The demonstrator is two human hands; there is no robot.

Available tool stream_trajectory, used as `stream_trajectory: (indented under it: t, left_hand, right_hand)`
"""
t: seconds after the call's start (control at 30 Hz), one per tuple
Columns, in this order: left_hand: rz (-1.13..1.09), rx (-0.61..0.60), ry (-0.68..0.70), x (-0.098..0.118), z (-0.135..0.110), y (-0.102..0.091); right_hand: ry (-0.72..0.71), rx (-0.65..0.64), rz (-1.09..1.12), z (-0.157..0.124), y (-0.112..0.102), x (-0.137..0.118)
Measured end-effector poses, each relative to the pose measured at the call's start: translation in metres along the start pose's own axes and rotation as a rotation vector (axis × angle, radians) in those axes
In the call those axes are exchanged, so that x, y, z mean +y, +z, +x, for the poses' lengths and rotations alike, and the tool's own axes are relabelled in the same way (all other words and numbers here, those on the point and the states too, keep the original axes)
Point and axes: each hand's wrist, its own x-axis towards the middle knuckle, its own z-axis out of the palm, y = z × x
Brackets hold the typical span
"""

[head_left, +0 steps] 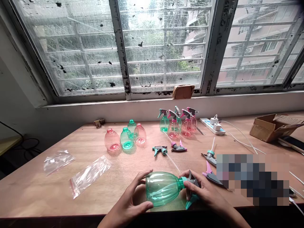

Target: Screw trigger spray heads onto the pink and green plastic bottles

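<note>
A clear green spray bottle (162,189) lies on its side just above the table's front edge, its neck to the right. My left hand (129,200) wraps round its base, thumb below and fingers above. At the neck, my right hand (206,189) is closed on the teal-and-grey trigger sprayer (193,200), whose tube shows inside the bottle. Whether the collar is fully tight I cannot tell. Beyond the bottle lie a teal trigger sprayer (163,152) and a pink one (178,147). More sprayers, one teal (210,154) and one pink (212,177), lie right of my right hand.
Headless bottles, pink (112,141) and green (127,139), stand at the back left. Several assembled spray bottles (173,128) stand by the window wall. Plastic bags (90,174) lie left. A power strip (217,129), cables and a cardboard box (266,128) occupy the right.
</note>
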Motion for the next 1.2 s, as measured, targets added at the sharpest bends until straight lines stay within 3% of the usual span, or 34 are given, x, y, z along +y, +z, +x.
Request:
stream_trajectory:
  t: [0.13,0.3,0.57,0.7,0.87,1.1,1.2]
  left_hand:
    - [0.16,0.04,0.084,0.002,-0.002,0.0]
    - [0.056,0.0,-0.013,0.002,-0.002,0.001]
    - [0.022,0.059,-0.098,-0.005,0.002,-0.001]
    - [-0.001,0.019,-0.044,-0.002,0.001,0.001]
    - [0.208,0.028,0.152,0.002,0.003,0.003]
    - [0.04,0.011,-0.01,-0.003,0.0,0.001]
    - [0.083,0.043,-0.053,-0.007,0.0,0.0]
  right_hand:
    - [0.003,-0.014,0.008,0.0,0.0,0.002]
    - [-0.006,-0.034,0.036,0.0,0.0,0.0]
    - [0.014,-0.028,0.041,-0.001,0.003,-0.004]
    - [0.016,-0.012,0.014,0.0,0.002,-0.005]
    - [0.004,-0.006,-0.027,0.0,0.002,-0.007]
    - [-0.001,-0.03,0.01,-0.001,0.004,-0.009]
    - [-0.004,-0.038,0.016,0.0,0.003,-0.007]
